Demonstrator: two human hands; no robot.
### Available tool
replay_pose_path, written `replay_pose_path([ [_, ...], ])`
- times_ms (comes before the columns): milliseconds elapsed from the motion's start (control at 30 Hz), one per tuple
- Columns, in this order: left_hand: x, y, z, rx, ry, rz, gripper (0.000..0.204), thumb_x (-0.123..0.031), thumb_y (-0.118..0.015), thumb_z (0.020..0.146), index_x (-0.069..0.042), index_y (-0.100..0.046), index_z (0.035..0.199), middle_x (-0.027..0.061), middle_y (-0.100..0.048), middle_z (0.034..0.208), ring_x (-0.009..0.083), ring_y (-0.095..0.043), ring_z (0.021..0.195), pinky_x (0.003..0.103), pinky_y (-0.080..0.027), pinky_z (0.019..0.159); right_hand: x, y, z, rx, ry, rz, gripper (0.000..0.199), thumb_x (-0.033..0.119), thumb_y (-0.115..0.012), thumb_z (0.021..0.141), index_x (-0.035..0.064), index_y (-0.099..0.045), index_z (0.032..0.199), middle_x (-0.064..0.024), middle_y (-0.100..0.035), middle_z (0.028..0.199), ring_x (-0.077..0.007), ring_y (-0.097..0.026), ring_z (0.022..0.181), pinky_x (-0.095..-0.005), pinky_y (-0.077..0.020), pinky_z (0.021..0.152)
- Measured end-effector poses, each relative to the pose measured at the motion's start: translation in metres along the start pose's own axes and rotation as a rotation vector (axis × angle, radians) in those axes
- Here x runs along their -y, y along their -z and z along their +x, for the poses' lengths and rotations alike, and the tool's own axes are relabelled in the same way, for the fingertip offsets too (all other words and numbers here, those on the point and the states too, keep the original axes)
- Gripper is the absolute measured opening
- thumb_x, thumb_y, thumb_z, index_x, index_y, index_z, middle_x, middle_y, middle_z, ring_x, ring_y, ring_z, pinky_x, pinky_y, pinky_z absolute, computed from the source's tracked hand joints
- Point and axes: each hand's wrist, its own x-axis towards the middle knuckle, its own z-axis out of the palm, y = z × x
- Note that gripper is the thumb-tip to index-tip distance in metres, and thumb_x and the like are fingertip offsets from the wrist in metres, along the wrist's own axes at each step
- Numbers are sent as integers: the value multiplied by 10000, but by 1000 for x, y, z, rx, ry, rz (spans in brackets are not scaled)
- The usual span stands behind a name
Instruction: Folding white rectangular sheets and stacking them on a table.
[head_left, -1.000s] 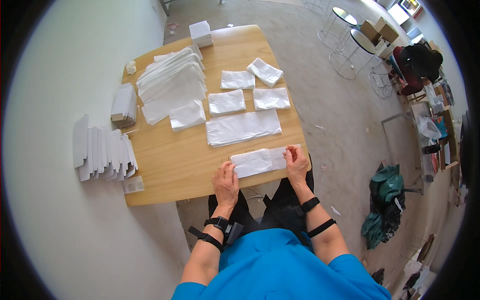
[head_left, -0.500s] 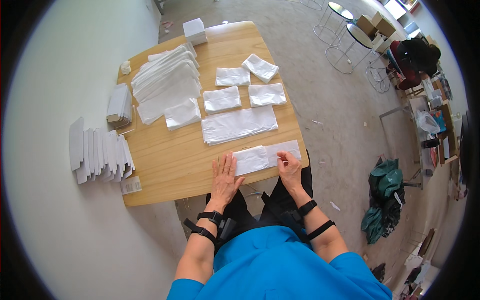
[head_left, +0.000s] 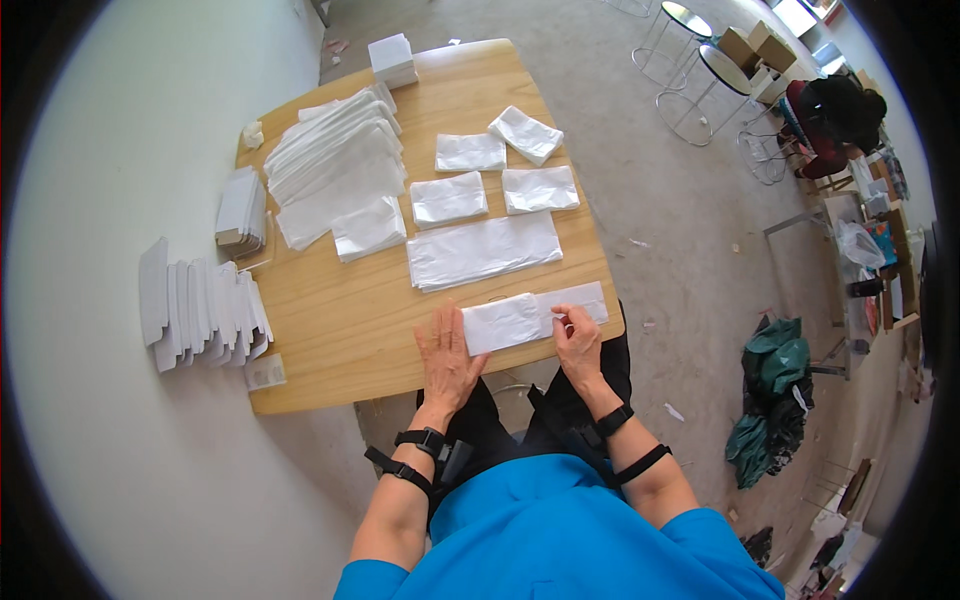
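Head view, read from left to right. At the left edge of the pale wooden table [head_left: 330,362], upright white folded-card sleeves [head_left: 208,310] fan out beyond the tabletop. The left hand [head_left: 447,352] lies flat with its fingers spread, grasping nothing; its index side and thumb meet the left end of the folded white thin-sheet bundle [head_left: 502,323], which rests flat near the table's front edge. To the bundle's right, a flat, translucent white strip [head_left: 588,298] continues; whether it is joined to the bundle or lies beneath it cannot be told. The right hand [head_left: 578,342] is bent at the strip's near side, thumb and fingertips drawn together; whether they pinch its edge cannot be made out.

Handling: the bundle looks light, soft and limp, its layers probably apt to slide over one another and crease. A flat palm should steady the left end, while a thumb-and-finger pinch suits the strip's free right edge; a hard tug could skew the layers.

Compared with one second earlier, the left hand has flattened and spread from a curled pose, and the right hand has moved from the strip's far right portion toward its junction with the bundle.
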Motion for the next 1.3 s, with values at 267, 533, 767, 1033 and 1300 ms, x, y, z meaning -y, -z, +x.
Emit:
replay_pose_path([
  [267, -12, -4, 7, -231, 438, -647, 166, -133, -610, 875, -11, -601, 986, 112, -594, 898, 211, -592, 755, 322, -475, 676, 7, -23, 3, 72, -40, 151, 136, -16, -575, 831, -16, -639, 950, -132, -654, 866, -196, -644, 680, -298, -505, 610],
  [533, -7, -16, 20, -331, 610, -693, 144, -114, -649, 852, 12, -637, 921, 59, -639, 796, 115, -579, 660, 270, -488, 620, 14, -40, 14, 4, -190, 219, 117, 16, -600, 833, -9, -644, 938, -114, -656, 832, -182, -655, 672, -289, -508, 612],
  [767, -2, -17, 28, -279, 472, -621, 156, -98, -652, 835, 14, -649, 944, 67, -629, 794, 135, -579, 651, 272, -490, 611, -8, -28, 13, -88, -130, 1, 104, 9, -612, 806, -4, -635, 906, -114, -631, 818, -189, -583, 593, -315, -477, 574],
  [1033, -9, -7, 32, -303, 466, -643, 160, -55, -674, 819, -19, -646, 973, 53, -559, 776, 135, -533, 610, 269, -458, 571, -4, -20, 11, -19, -191, 46, 142, 48, -674, 802, 2, -644, 933, -72, -604, 776, -126, -546, 592, -262, -458, 562],
  [1300, -9, -6, 42, -213, 544, -601, 182, -49, -690, 811, -20, -625, 978, 33, -536, 739, 113, -479, 572, 245, -417, 528, 1, -26, 22, -7, -272, -113, 125, 79, -712, 777, 22, -613, 827, -78, -590, 749, -193, -586, 621, -313, -465, 578],
])
